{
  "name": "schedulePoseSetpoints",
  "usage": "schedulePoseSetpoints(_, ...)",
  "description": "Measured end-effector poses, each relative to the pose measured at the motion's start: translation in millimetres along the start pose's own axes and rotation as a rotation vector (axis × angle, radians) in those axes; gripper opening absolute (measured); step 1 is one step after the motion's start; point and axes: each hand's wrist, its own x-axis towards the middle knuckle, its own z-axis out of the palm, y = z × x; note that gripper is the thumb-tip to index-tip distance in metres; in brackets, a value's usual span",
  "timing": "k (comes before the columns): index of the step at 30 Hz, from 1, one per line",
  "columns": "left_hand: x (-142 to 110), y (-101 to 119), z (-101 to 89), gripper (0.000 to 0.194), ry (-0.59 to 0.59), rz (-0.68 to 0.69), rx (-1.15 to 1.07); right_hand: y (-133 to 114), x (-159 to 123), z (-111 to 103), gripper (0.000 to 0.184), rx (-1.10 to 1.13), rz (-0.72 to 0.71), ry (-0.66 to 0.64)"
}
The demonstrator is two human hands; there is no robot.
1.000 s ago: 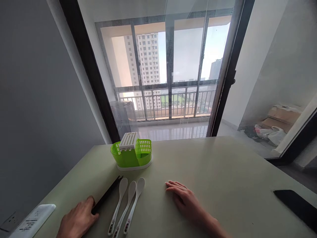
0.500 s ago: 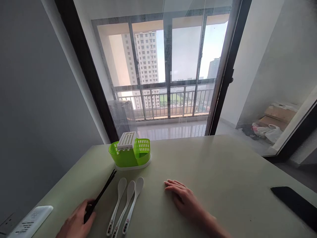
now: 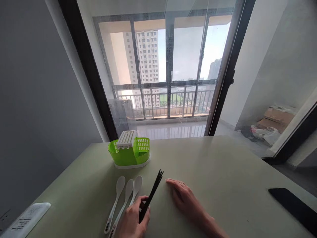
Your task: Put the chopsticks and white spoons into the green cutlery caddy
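Left fingers (image 3: 139, 200) curled, right fingers (image 3: 177, 183) loosely extended.

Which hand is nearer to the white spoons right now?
Left. The left hand, holding the black chopsticks, hides part of the rightmost white spoon from view. The right hand is at the table, farther off to the right of the spoons.
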Motion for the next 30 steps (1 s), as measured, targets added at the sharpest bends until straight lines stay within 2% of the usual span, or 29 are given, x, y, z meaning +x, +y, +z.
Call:
schedulePoseSetpoints(5,3.9,26.5,25.5,0.039,-0.001,-0.071,0.157,0.9,-0.9,-0.6,0.046,-0.021,0.026,-0.010)
schedulePoseSetpoints(11,3.1,56.7,35.2,0.048,-0.030,-0.158,0.293,-2.5,0.1,-1.3,0.065,-0.015,-0.038,-0.074)
schedulePoseSetpoints(17,-2.6,79.7,39.8,0.056,-0.080,-0.179,0.415,-3.8,0.6,-3.2,0.059,-0.018,-0.021,-0.071)
schedulePoseSetpoints(21,-7.6,81.9,42.6,0.054,-0.096,-0.149,0.428,-6.0,0.2,-4.4,0.050,-0.006,-0.019,-0.055)
schedulePoseSetpoints(26,-7.7,69.2,46.1,0.051,-0.043,-0.070,0.389,-8.8,1.2,-5.1,0.051,0.000,-0.019,-0.049)
schedulePoseSetpoints(30,-9.6,63.2,48.7,0.050,-0.029,-0.078,0.386,-8.6,1.6,-5.1,0.045,0.001,-0.027,-0.040)
